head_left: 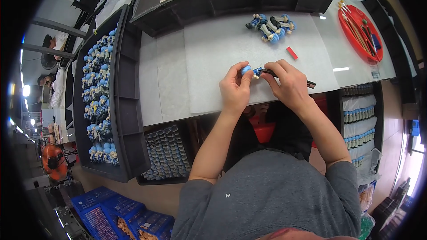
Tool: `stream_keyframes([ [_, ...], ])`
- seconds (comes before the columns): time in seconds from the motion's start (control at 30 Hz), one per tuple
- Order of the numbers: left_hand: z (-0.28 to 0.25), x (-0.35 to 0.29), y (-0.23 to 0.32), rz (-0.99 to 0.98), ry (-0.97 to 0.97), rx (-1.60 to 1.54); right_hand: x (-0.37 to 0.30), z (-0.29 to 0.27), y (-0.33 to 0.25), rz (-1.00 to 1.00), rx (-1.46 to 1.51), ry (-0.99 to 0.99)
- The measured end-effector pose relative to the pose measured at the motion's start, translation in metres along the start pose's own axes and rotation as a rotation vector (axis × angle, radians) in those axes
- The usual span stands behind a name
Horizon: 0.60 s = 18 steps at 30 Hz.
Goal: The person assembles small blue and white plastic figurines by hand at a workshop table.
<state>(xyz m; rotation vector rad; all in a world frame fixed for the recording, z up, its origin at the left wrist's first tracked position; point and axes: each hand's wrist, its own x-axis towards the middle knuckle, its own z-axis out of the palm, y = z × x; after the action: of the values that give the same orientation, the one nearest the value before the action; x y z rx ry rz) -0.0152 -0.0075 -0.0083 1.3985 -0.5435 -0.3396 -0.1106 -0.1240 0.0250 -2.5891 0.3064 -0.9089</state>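
Over the near part of the worktable, my left hand (235,88) is closed on a small figurine (246,70) with a light blue head. Close beside it, my right hand (288,83) grips a slim dark pen-like tool (311,84); its tip meets or nearly meets the figurine's blue body, and which of the two I cannot tell. Fingers hide part of the figurine. Farther back lies a loose group of similar blue-and-white figurines (274,29). A small red oblong piece (292,53) rests on the white sheet (209,53) between that group and my right hand.
A black crate (128,102) of figurines stands at the left, another black tray (235,2) at the back. A red dish (351,44) with brushes sits at the far right. Lower crates (165,153) flank my legs; blue baskets (118,211) stand on the floor.
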Motion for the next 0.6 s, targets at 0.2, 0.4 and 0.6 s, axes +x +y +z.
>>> stream_keyframes([
  [0.2,-0.0001,-0.0004,0.0014,0.015,0.000,0.010,0.0009,0.0009,0.0012,-0.072,-0.081,0.046],
  [0.4,-0.0006,0.0002,-0.0003,0.004,0.006,0.001,0.0023,0.0027,0.0016,-0.101,-0.090,0.081],
  [0.6,0.0006,0.0003,0.0013,0.007,0.008,0.013,0.0041,0.0024,0.0033,-0.117,-0.107,0.089],
])
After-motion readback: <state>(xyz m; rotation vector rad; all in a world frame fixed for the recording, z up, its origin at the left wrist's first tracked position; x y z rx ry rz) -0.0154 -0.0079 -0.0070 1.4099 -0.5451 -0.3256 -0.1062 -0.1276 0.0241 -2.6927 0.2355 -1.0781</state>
